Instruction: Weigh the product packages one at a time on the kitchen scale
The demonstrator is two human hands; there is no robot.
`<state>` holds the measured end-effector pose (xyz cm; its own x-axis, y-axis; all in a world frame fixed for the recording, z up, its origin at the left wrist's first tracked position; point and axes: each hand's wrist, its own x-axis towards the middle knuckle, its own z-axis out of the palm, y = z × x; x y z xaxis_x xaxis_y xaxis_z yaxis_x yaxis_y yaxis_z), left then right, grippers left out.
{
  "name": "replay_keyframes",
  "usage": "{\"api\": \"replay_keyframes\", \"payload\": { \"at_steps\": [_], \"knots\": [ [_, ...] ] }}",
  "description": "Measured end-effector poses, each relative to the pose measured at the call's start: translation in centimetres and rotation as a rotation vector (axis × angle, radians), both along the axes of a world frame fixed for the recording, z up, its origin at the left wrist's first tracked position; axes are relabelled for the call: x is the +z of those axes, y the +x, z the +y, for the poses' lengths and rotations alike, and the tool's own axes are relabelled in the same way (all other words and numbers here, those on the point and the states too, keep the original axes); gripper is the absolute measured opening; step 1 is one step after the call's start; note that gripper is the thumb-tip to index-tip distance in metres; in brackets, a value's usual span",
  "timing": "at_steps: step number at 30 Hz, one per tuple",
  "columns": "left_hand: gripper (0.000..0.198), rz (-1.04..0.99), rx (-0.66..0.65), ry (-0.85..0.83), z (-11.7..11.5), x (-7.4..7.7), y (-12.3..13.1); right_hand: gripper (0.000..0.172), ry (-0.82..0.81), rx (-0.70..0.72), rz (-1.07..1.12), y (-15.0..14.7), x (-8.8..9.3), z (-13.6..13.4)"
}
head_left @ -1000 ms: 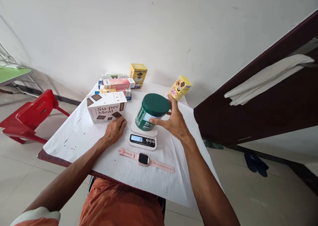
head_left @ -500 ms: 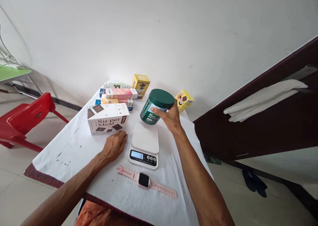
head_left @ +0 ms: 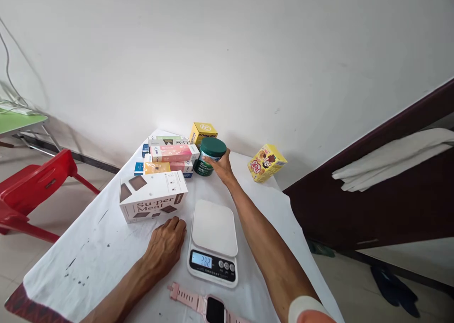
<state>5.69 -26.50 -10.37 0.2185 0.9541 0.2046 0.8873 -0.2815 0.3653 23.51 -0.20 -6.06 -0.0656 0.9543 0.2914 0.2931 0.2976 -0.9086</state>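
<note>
green jar (head_left: 211, 152), right hand (head_left: 221, 168) seemingly gripping it

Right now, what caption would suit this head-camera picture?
Right hand holds a green-lidded jar beside stacked boxes; left hand rests by the kitchen scale.

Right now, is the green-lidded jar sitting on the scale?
No, the scale has a bare platform; the right hand holds the green-lidded jar farther back, beside the stacked boxes.
</note>
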Motion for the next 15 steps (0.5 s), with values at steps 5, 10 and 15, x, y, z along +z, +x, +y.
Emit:
{"api": "replay_keyframes", "payload": {
  "at_steps": [5, 10, 15],
  "knots": [
    [0.022, 0.013, 0.002, -0.005, 0.0, 0.1, 0.0, 0.115, 0.195, -0.172, -0.203, 5.0, 1.8, -0.9],
    [0.021, -0.011, -0.001, -0.016, 0.3, 0.0, -0.1, 0.106, 0.355, -0.766, -0.382, 13.3, 4.4, 0.7],
    [0.024, -0.006, 0.014, -0.078, 0.4, 0.1, -0.2, 0.094, 0.001, -0.885, -0.224, 17.8, 2.1, 3.7]
  ]
}}
